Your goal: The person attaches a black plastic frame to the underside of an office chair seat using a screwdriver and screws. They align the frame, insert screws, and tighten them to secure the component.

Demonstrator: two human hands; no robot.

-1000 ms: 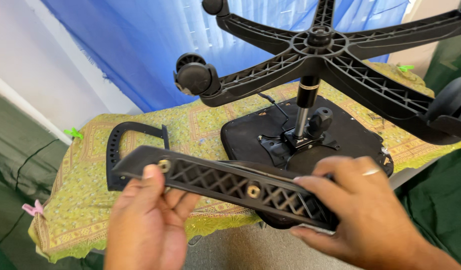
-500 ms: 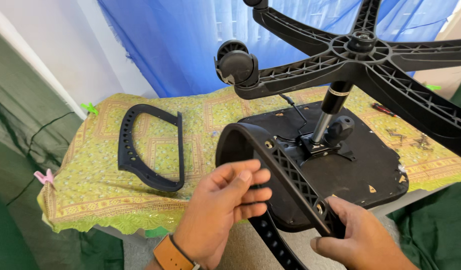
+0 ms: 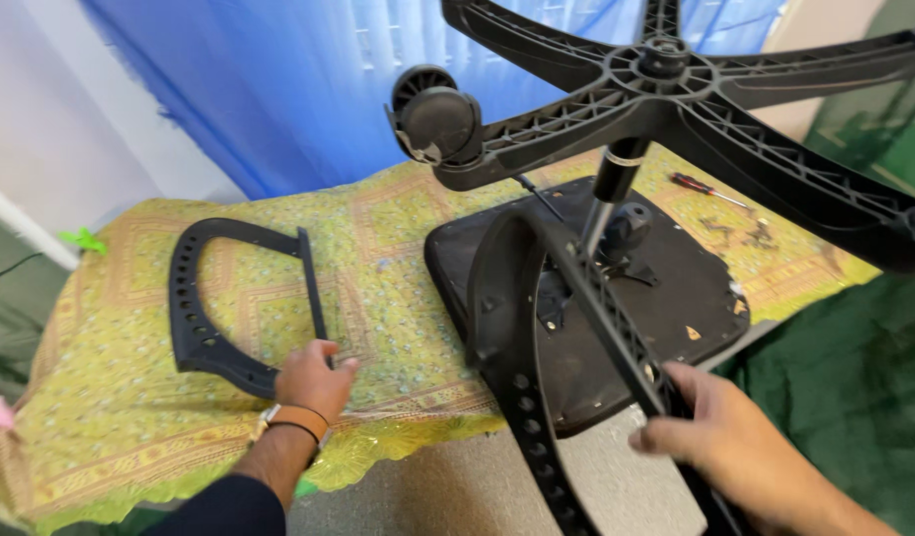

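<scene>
Armrest in hand: black plastic armrest (image 3: 537,328), a loop with a ribbed lattice bar and a strap side pierced by round holes; it stands on edge in the lower middle of the frame, over the near edge of the chair seat.
Right hand: right hand (image 3: 720,442), lower right of the frame, fingers closed around the lattice bar of the armrest near its lower end.
Left hand: left hand (image 3: 313,382), lower left of centre, fingers curled down onto the lower end of the second armrest; whether it grips or only touches I cannot tell. A brown watch strap sits on the wrist above a dark sleeve.
Second armrest: second armrest (image 3: 219,303), same black D-shaped loop with holes, lying flat on the cloth at the left of the frame.
Chair seat: chair seat (image 3: 696,288), black, upside down on the bench, centre right, with a metal plate and a black knob at its middle.
Chair base: chair base (image 3: 676,94), black five-armed star on a gas column rising from the seat, across the top of the frame; one caster wheel (image 3: 432,114) at upper centre.
Bench: bench covered by a yellow-green patterned cloth (image 3: 398,248).
Small items: red-handled screwdriver (image 3: 705,189) and loose screws (image 3: 740,233) on the cloth, upper right.
Background: blue curtain (image 3: 279,89) at the upper left.
</scene>
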